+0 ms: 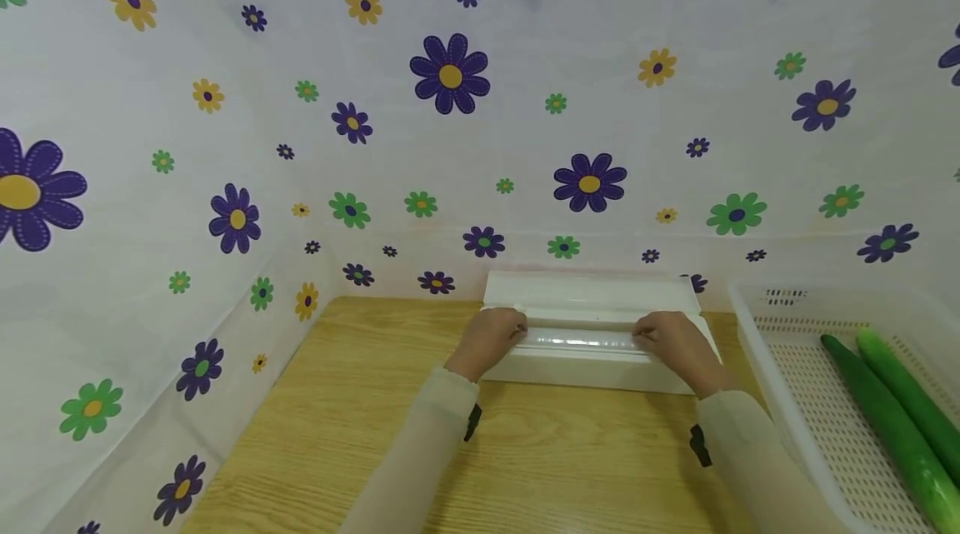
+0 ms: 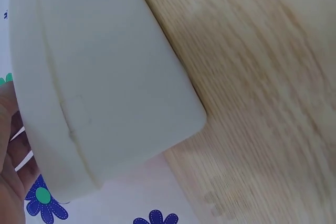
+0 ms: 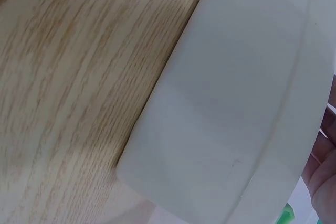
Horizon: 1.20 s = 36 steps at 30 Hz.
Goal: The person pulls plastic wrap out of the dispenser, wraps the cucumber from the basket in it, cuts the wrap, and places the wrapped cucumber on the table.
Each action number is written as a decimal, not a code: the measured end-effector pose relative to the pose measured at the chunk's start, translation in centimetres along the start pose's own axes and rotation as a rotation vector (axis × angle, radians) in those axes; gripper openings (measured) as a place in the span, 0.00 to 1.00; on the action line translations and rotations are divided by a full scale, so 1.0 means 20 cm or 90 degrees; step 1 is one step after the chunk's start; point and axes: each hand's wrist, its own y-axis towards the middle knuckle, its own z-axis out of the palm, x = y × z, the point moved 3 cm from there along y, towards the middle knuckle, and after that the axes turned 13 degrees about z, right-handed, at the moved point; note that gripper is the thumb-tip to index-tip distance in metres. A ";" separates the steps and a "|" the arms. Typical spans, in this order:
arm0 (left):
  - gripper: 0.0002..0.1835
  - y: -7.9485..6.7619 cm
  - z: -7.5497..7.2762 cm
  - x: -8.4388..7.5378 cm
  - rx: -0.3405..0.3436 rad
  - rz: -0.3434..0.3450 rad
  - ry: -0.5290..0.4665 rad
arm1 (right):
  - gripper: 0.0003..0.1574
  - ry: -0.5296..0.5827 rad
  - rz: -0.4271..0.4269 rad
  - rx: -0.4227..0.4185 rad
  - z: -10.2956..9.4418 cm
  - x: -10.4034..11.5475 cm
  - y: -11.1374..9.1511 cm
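Observation:
A long white cling film dispenser (image 1: 585, 371) sits against the back wall with its lid (image 1: 592, 292) raised. Inside it lies a shiny clear roll of cling film (image 1: 577, 340). At the left end of the roll my left hand (image 1: 487, 341) pinches the film between thumb and fingers. My right hand (image 1: 678, 348) does the same at the right end. Each wrist view is mostly filled by the white front of the dispenser (image 2: 115, 72), with part of the left hand (image 2: 9, 156) or right hand (image 3: 324, 166) behind its edge. The pinched film itself is hidden there.
A white perforated plastic basket (image 1: 780, 426) stands on the right with two long green cucumbers (image 1: 885, 413) in it. Flower-printed white sheeting (image 1: 517, 151) hangs behind and to the left of the wooden table (image 1: 555, 459).

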 end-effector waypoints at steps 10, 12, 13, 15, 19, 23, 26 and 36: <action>0.09 0.05 0.01 -0.06 -0.047 0.022 0.052 | 0.04 -0.007 -0.010 -0.066 0.00 0.00 0.00; 0.12 0.08 0.01 -0.11 -0.042 0.042 0.046 | 0.04 -0.008 -0.009 -0.073 0.00 0.00 0.00; 0.14 0.10 0.01 -0.13 -0.032 0.050 0.044 | 0.04 -0.009 -0.009 -0.077 -0.01 0.00 0.00; 0.14 0.14 0.04 -0.15 -0.004 0.055 0.044 | 0.03 -0.013 -0.012 -0.085 -0.01 0.00 0.00; 0.10 0.20 0.08 -0.17 0.047 0.026 0.043 | 0.04 -0.015 -0.009 -0.091 -0.01 0.00 -0.01; 0.04 0.21 0.09 -0.17 0.043 -0.005 0.036 | 0.05 -0.014 -0.004 -0.081 -0.01 0.01 -0.01; 0.04 0.21 0.09 -0.16 0.020 -0.014 0.028 | 0.05 -0.010 0.000 -0.068 0.00 0.01 -0.01; 0.04 0.20 0.07 -0.17 -0.051 -0.008 0.031 | 0.09 -0.035 0.013 -0.073 0.00 -0.02 -0.02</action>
